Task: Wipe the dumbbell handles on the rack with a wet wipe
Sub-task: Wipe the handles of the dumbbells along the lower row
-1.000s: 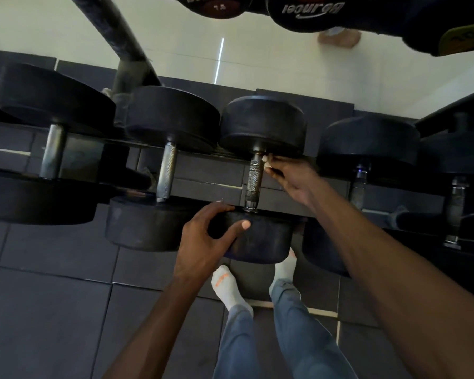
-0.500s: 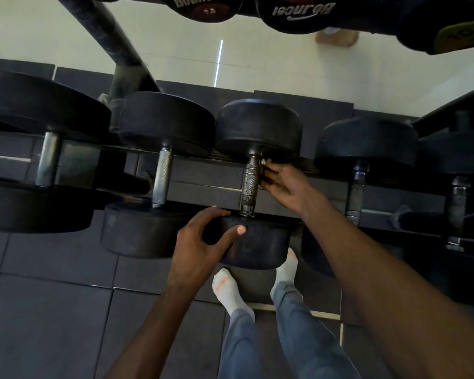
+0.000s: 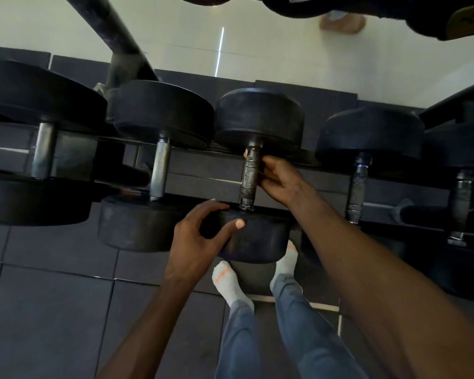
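A black rubber dumbbell lies on the rack's lower tier, its knurled steel handle (image 3: 250, 176) pointing away from me. My left hand (image 3: 197, 236) grips the near head (image 3: 260, 236), thumb on the front face and fingers over the top edge. My right hand (image 3: 279, 179) wraps the handle from the right at mid-length, fingers curled behind it. A small pale scrap of the wet wipe (image 3: 245, 154) shows at my fingertips on the handle's left side near the far head (image 3: 257, 116). The rest of the wipe is hidden.
More dumbbells lie close on both sides, with handles to the left (image 3: 159, 165) and to the right (image 3: 357, 184). The rack's slanted post (image 3: 115, 31) rises at the upper left. An upper tier of dumbbells (image 3: 293, 1) overhangs. My socked feet (image 3: 227, 280) stand under the rack's edge on dark floor tiles.
My right hand has slid from the far end of the handle down to its middle, closing further round it. My left hand has stayed on the near head.
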Demonstrator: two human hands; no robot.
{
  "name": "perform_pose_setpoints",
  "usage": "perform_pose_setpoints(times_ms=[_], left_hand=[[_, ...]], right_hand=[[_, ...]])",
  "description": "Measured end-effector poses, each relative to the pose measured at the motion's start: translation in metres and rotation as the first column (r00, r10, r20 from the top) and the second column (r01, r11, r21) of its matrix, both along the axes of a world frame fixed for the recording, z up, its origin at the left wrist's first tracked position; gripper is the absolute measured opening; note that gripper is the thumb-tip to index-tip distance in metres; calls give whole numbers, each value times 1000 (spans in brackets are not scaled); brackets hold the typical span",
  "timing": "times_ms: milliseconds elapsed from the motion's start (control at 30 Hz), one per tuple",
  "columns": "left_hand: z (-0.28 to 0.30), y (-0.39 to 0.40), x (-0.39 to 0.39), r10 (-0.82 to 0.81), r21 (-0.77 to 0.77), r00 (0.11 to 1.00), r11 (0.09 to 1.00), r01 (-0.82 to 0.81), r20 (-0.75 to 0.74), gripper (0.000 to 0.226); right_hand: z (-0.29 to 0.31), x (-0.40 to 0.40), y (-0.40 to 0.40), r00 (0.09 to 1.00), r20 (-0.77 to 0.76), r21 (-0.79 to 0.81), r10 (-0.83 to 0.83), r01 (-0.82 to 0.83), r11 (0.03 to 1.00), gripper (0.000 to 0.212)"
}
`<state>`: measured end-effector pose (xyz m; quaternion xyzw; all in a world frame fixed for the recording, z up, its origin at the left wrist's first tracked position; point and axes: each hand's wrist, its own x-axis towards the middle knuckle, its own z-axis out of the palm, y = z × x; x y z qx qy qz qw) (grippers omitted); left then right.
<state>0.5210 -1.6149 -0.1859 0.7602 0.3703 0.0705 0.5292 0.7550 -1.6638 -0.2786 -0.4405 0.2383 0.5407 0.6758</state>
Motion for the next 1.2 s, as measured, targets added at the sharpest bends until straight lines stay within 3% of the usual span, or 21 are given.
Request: perform_pose_setpoints(times_ms=[133, 333, 500, 567, 667, 733, 933, 1000, 1100, 1200], left_hand=[[2, 1, 0, -19, -10, 1000, 1000, 19, 1, 52], [0, -1, 0, 3, -8, 1000, 1000, -3, -9, 49], [0, 0, 2, 6, 1, 1000, 1000, -6, -10, 47], [-1, 0, 1, 3, 3, 1000, 1000, -3, -15, 46], [0, -2, 1, 1, 7, 1000, 1000, -1, 0, 45], [-1, -2, 0, -1, 11, 1000, 1000, 1, 0, 46], [-3, 0, -2, 4, 7, 1000, 1000, -4, -22, 45], [-1, 0, 0, -2, 11, 1000, 1000, 2, -21, 46], [0, -1, 0, -1, 10, 1000, 1000, 1, -14, 48], [0, -1, 0, 1, 6, 1000, 1000, -1, -15, 49]], right_hand=[[-4, 7, -11, 994, 104, -81, 22, -13, 997, 20], [2, -16, -36, 903, 172, -158, 394, -369, 916, 32], [-3, 10, -4, 979, 171, -87, 107, -93, 992, 38], [-9, 9, -1, 975, 172, -76, 143, -131, 988, 41], [-18, -5, -24, 911, 169, -107, 375, -361, 926, 48], [-18, -4, -31, 877, 178, -152, 447, -424, 893, 46], [-2, 11, 3, 960, 180, -141, 212, -189, 972, 46], [4, -2, -13, 911, 185, -122, 370, -352, 928, 51], [6, -16, -43, 672, 175, -213, 719, -687, 694, 39], [9, -14, -45, 552, 162, -268, 818, -773, 575, 32]])
